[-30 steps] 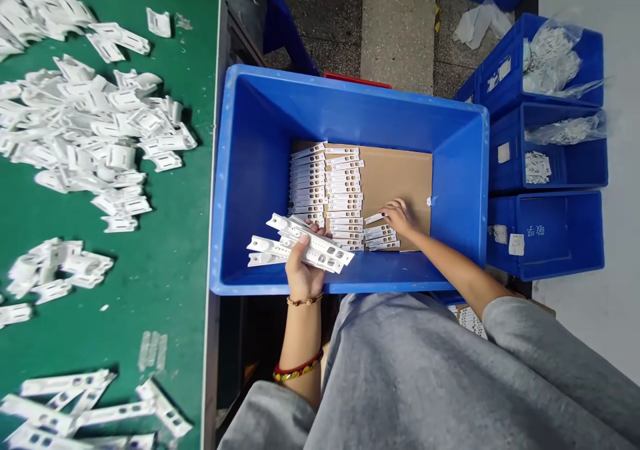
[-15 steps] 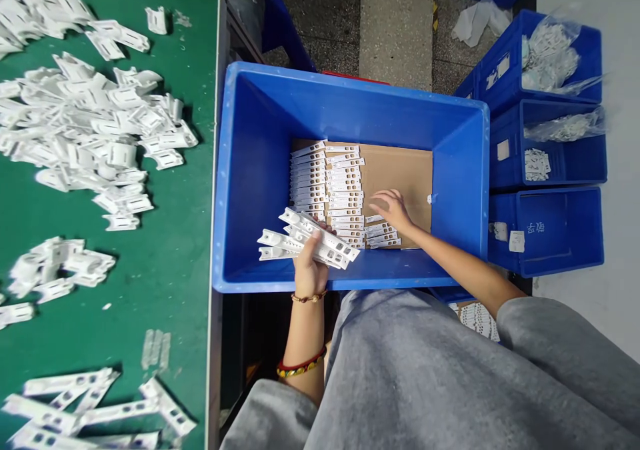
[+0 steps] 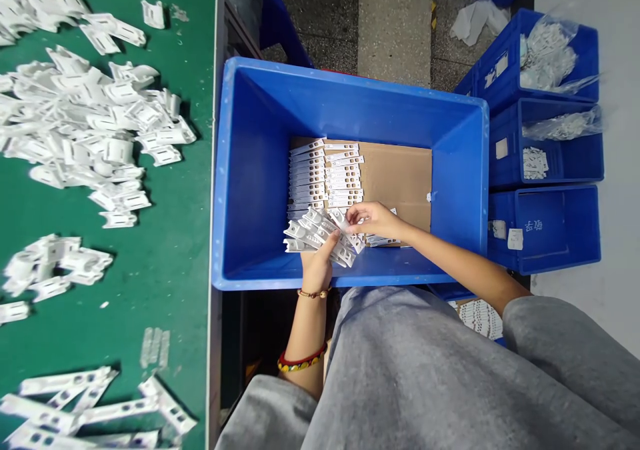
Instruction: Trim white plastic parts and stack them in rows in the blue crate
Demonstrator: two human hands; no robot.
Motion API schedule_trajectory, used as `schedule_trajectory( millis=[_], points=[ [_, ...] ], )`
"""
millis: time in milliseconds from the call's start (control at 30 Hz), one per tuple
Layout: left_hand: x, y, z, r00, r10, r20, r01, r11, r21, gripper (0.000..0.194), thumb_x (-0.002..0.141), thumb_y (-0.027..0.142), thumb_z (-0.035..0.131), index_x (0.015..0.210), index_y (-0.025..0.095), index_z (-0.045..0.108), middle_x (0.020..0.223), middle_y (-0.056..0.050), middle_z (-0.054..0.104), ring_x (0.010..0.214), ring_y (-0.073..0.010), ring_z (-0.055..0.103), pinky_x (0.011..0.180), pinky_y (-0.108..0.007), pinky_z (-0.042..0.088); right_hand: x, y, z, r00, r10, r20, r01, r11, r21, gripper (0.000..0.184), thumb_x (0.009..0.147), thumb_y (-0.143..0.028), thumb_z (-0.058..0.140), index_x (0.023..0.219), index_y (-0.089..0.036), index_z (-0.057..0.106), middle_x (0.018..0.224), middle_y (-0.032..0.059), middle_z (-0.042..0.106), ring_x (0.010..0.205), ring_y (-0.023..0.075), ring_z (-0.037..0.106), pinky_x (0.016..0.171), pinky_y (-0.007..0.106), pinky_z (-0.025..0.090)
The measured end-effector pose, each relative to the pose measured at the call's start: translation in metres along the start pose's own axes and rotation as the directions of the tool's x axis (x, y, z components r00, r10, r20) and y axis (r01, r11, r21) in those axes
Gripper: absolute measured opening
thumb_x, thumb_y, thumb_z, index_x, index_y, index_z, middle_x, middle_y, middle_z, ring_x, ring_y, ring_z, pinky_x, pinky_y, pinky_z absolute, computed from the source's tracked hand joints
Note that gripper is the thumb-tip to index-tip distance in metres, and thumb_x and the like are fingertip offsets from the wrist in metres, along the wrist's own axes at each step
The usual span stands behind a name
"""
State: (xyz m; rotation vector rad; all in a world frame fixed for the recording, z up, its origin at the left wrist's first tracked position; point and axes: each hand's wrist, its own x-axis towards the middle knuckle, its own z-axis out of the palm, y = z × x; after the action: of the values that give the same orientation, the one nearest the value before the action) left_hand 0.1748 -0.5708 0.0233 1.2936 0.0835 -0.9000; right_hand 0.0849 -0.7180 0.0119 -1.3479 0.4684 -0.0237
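My left hand (image 3: 317, 267) is closed around a fanned bundle of long white plastic strips (image 3: 306, 235) with small square holes. My right hand (image 3: 376, 221) has its fingertips pinched on the end of one strip at the bundle's right side. Both hands are over the near side of a blue bin (image 3: 280, 285). Inside it, rows of similar strips (image 3: 345, 177) lie side by side on brown cardboard (image 3: 397, 177). A shorter third row is partly hidden under my right hand.
On the left, a green table (image 3: 175, 257) carries piles of curved white plastic parts (image 3: 95, 117) and loose long strips (image 3: 55, 410). Blue bins (image 3: 560, 230) stand at the right, some holding bagged white parts (image 3: 547, 57).
My right hand has moved left from the cardboard to the bundle and closed on a strip. My left hand has shifted slightly right with the bundle.
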Motion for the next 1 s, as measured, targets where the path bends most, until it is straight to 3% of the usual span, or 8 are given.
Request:
schedule_trajectory(
  millis=[400,500,567,633,667,733,800,1000],
  points=[
    [0.002,-0.006,-0.002,0.994,0.049,-0.095,-0.048,0.999,0.014,0.052,0.058,0.030,0.087,0.106,0.023,0.067,0.111,-0.006,0.072,0.107,-0.0250,0.066,0.099,-0.037,0.050,0.015,-0.003,0.000,0.996,0.070,0.051,-0.071,0.997,0.008,0.026,0.065,-0.029,0.081,0.082,-0.015,0.066,0.078,0.0016,0.068,0.074,0.0135,0.063,0.077,0.030,0.055],
    [0.004,-0.006,-0.003,0.983,0.105,-0.149,-0.107,0.994,-0.005,0.047,0.057,0.029,0.087,0.099,0.023,0.069,0.099,-0.003,0.073,0.097,-0.0216,0.068,0.091,-0.032,0.053,0.019,0.001,-0.016,0.997,0.007,-0.076,-0.016,0.992,-0.123,0.019,0.071,-0.025,0.078,0.086,-0.017,0.069,0.086,0.0033,0.072,0.077,0.0146,0.066,0.077,0.032,0.056],
    [0.005,-0.006,-0.005,0.974,0.135,-0.180,-0.145,0.989,-0.041,0.044,0.059,0.030,0.086,0.098,0.023,0.069,0.092,-0.001,0.072,0.089,-0.0187,0.068,0.086,-0.029,0.053,0.020,0.015,-0.037,0.955,-0.049,-0.292,-0.032,0.963,-0.266,0.017,0.076,-0.021,0.074,0.093,-0.018,0.071,0.092,0.0039,0.074,0.081,0.0151,0.067,0.079,0.032,0.057],
    [0.005,-0.005,-0.006,0.970,0.130,-0.206,-0.148,0.986,-0.076,0.044,0.060,0.030,0.085,0.100,0.022,0.068,0.091,0.000,0.071,0.089,-0.0179,0.068,0.086,-0.029,0.052,0.018,0.038,-0.064,0.885,-0.059,-0.462,-0.159,0.895,-0.417,0.018,0.080,-0.015,0.069,0.098,-0.018,0.071,0.096,0.0043,0.075,0.085,0.0152,0.069,0.082,0.031,0.056],
    [0.006,-0.004,-0.006,0.970,0.114,-0.213,-0.136,0.987,-0.089,0.044,0.060,0.029,0.084,0.101,0.022,0.068,0.092,-0.001,0.071,0.091,-0.0185,0.067,0.088,-0.030,0.051,0.016,0.051,-0.076,0.873,-0.031,-0.487,-0.245,0.835,-0.492,0.018,0.081,-0.013,0.066,0.097,-0.018,0.072,0.095,0.0045,0.075,0.085,0.0153,0.070,0.083,0.030,0.056],
    [0.006,-0.003,-0.005,0.977,0.069,-0.201,-0.093,0.989,-0.112,0.047,0.059,0.026,0.084,0.103,0.022,0.068,0.092,-0.001,0.071,0.094,-0.0197,0.067,0.090,-0.031,0.051,0.011,0.078,-0.095,0.879,0.050,-0.474,-0.358,0.725,-0.589,0.018,0.080,-0.008,0.065,0.092,-0.018,0.074,0.091,0.0034,0.077,0.085,0.0164,0.071,0.082,0.030,0.056],
    [0.006,-0.001,-0.003,0.983,0.033,-0.181,-0.060,0.987,-0.148,0.048,0.057,0.024,0.085,0.102,0.021,0.068,0.090,0.000,0.071,0.091,-0.0187,0.066,0.089,-0.031,0.050,0.008,0.101,-0.103,0.889,0.106,-0.446,-0.396,0.666,-0.632,0.018,0.079,-0.007,0.066,0.087,-0.020,0.076,0.090,0.0029,0.078,0.087,0.0187,0.072,0.083,0.031,0.055],
    [0.004,0.004,0.001,0.990,-0.007,-0.144,-0.021,0.982,-0.190,0.041,0.058,0.021,0.083,0.096,0.022,0.068,0.086,0.002,0.069,0.083,-0.0158,0.066,0.086,-0.029,0.050,0.022,0.139,-0.098,0.890,0.180,-0.419,-0.442,0.564,-0.697,0.019,0.081,-0.012,0.068,0.091,-0.025,0.079,0.094,0.0023,0.078,0.089,0.0192,0.072,0.079,0.028,0.054]
  ],
)
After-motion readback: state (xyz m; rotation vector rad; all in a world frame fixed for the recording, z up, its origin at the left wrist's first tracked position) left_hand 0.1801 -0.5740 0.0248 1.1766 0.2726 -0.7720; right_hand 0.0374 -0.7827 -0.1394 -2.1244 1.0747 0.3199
